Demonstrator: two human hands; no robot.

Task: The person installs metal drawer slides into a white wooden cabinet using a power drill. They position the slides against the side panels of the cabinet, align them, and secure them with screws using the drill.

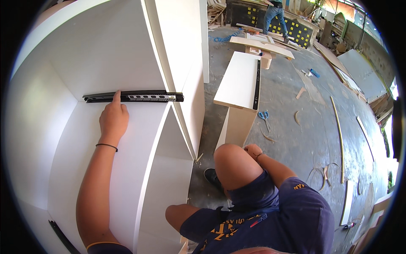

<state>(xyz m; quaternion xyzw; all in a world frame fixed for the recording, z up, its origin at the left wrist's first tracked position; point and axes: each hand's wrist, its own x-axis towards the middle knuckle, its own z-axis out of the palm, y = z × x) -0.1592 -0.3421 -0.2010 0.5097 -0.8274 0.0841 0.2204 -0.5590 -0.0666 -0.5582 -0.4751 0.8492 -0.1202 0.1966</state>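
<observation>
A black and silver telescopic drawer slide point(146, 97) lies along the inner edge where two white panels of the cabinet point(122, 139) meet. One end of it reaches past the cabinet's front edge. My left hand point(113, 120) holds it there, the index finger stretched across the rail and the other fingers curled in. Beside my raised knee is my right hand point(253, 150), its fingers folded; what is in them, if anything, is hidden. Lower in the cabinet, a second black rail point(61, 237) shows at the left rim.
A white-topped piece point(239, 80) with a black rail point(257, 84) along one edge stands to the right. Blue-handled scissors point(264, 118), wood strips point(338, 135) and offcuts lie on the grey floor. Stacked boards point(262, 46) and another person point(275, 19) are farther back.
</observation>
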